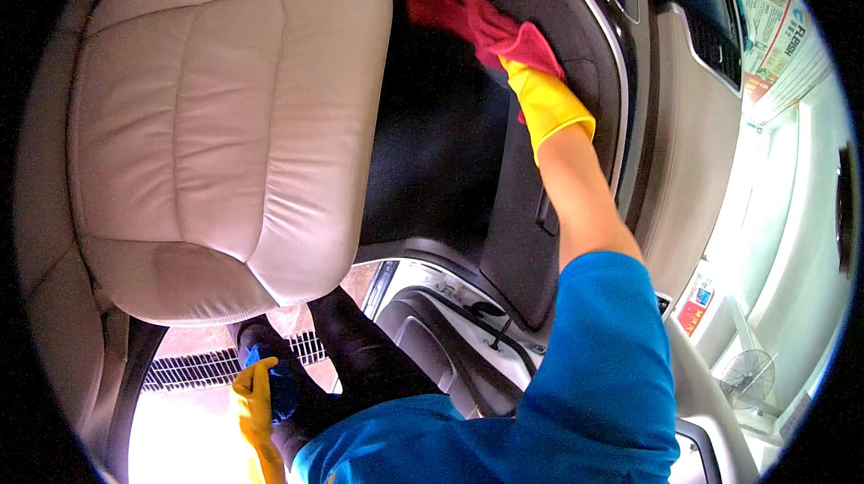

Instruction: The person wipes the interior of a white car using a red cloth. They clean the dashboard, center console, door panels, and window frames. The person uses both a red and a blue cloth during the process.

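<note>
My right hand [548, 102], in a yellow rubber glove, reaches far forward with a red cloth [503, 31] in its grip. The fingers are covered by the cloth, which lies against the dark lower dashboard [580, 31] and trails over to the left. Low in the picture, my left hand [255, 393] wears a yellow glove too. It holds a blue item [283, 386], probably a cloth, close to my dark trouser legs. Between the arms is a beige leather car seat [223, 126].
A dark footwell [439, 139] lies between seat and dashboard. The open car door [432, 349] is below, beside the sill. A floor drain grate [192, 370] runs outside under the seat's edge. A standing fan [748, 378] shows beyond the windscreen.
</note>
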`<state>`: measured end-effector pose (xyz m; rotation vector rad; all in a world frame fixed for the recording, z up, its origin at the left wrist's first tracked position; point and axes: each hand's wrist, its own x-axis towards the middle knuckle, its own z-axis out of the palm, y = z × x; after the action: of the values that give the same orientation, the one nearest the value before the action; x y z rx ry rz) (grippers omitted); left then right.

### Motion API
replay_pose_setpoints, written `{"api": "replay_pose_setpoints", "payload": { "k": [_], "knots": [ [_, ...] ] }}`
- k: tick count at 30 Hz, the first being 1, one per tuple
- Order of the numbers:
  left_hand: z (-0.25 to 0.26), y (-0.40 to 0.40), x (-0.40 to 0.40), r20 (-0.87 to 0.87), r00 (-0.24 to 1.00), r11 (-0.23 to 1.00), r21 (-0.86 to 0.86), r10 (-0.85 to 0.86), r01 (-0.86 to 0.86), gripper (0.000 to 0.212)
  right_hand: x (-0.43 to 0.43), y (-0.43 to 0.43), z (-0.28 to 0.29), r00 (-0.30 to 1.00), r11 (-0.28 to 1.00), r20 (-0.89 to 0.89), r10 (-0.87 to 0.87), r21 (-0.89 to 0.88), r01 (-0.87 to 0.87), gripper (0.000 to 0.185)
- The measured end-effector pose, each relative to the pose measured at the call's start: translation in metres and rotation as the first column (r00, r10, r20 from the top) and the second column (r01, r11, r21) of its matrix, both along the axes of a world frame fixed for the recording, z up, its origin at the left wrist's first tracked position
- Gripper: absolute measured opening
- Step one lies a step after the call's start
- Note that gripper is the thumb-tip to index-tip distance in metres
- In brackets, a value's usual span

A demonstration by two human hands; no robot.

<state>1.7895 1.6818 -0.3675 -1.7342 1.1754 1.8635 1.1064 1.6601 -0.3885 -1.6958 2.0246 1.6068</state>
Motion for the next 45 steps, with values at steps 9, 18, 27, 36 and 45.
{"api": "replay_pose_setpoints", "payload": {
  "k": [9, 18, 27, 36, 45],
  "knots": [
    [0.008, -0.014, 0.017, -0.112, 0.989, 0.987, -0.142, -0.096, 0.080, 0.027, 0.150, 0.205, -0.039, 0.972, 0.962, 0.161, -0.172, 0.239, 0.131, 0.036],
    [0.007, -0.038, 0.077, -0.197, 0.978, 0.987, -0.154, -0.075, 0.045, 0.029, 0.319, 0.302, 0.052, 0.872, 0.924, 0.419, -0.253, 0.372, 0.089, 0.044],
    [0.046, -0.062, 0.070, -0.236, 0.946, 0.957, -0.240, -0.223, 0.166, 0.024, 0.175, 0.139, 0.076, 0.973, 0.969, 0.170, -0.156, -0.163, 0.184, 0.052],
    [0.053, -0.063, 0.076, -0.246, 0.912, 0.929, -0.258, -0.328, 0.265, 0.024, 0.292, 0.247, 0.074, 0.932, 0.956, 0.238, -0.274, -0.035, 0.290, 0.060],
    [0.037, -0.064, 0.077, -0.259, 0.878, 0.899, -0.294, -0.402, 0.325, 0.021, 0.281, 0.245, 0.165, 0.927, 0.850, 0.350, -0.135, -0.439, 0.290, 0.069]
  ]
}}
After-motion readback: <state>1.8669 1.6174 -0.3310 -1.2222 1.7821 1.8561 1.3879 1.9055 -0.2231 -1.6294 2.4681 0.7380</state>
